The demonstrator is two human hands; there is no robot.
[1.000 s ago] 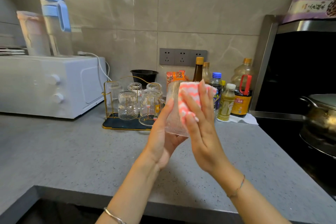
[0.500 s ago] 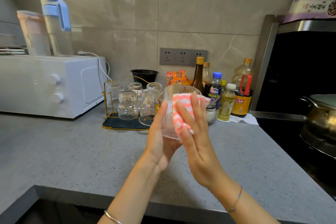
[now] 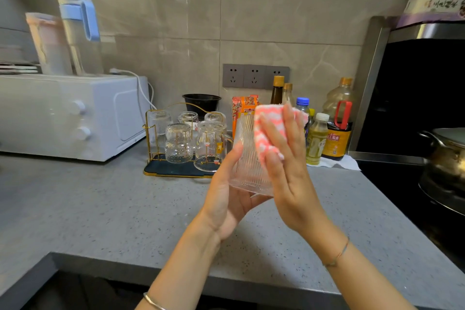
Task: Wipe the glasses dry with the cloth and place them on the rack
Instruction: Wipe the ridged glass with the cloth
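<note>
A clear ribbed glass (image 3: pixel 247 156) is held above the grey counter, slightly tilted. My left hand (image 3: pixel 226 199) grips it from the left and beneath, thumb up its side. My right hand (image 3: pixel 289 171) presses a pink and white cloth (image 3: pixel 264 128) against the glass's upper right side with straight fingers; its thumb is hidden. Just behind and left stands the gold wire rack (image 3: pixel 161 168) on its dark tray. It holds several upturned glasses (image 3: pixel 179 142).
A white oven (image 3: pixel 63 116) stands at the left with two jugs (image 3: pixel 78 27) on top. Bottles (image 3: pixel 337 128) and an orange packet (image 3: pixel 242 106) line the wall behind the glass. A black bowl (image 3: pixel 201 102) is behind the rack. A stove with a metal pot (image 3: pixel 448 158) is at the right.
Half a second ago the glass was tipped with its mouth towards me and the cloth lower at its rim. It has swung back more upright, and the cloth and my right hand have slid upward.
</note>
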